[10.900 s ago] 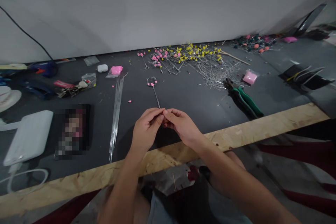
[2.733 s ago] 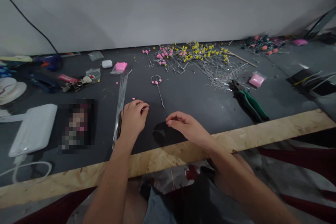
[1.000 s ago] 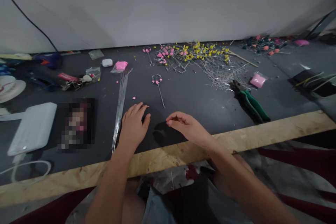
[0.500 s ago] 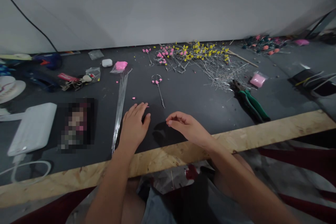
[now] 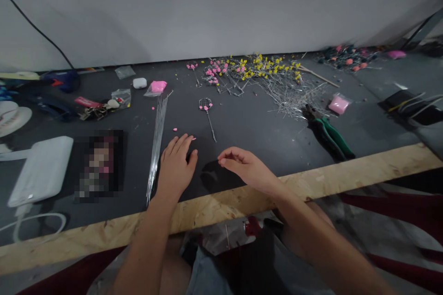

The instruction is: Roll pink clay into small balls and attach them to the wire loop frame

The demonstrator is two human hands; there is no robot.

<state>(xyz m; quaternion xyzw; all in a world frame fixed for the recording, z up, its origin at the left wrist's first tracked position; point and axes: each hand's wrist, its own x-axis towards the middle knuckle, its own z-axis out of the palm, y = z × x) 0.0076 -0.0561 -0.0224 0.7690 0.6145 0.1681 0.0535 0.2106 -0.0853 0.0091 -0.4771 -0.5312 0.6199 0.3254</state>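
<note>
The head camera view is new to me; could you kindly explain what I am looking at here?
The camera sits on a person's head and looks down at their own two bare hands over a dark table with a wooden front edge. The left hand lies flat, fingers spread, next to a bundle of straight wires, with a tiny pink bit at its fingertips. The right hand hovers loosely curled and seems to hold nothing. Further back lie a wire stem with pink beads, a heap of yellow and pink stems and green pliers.
</note>
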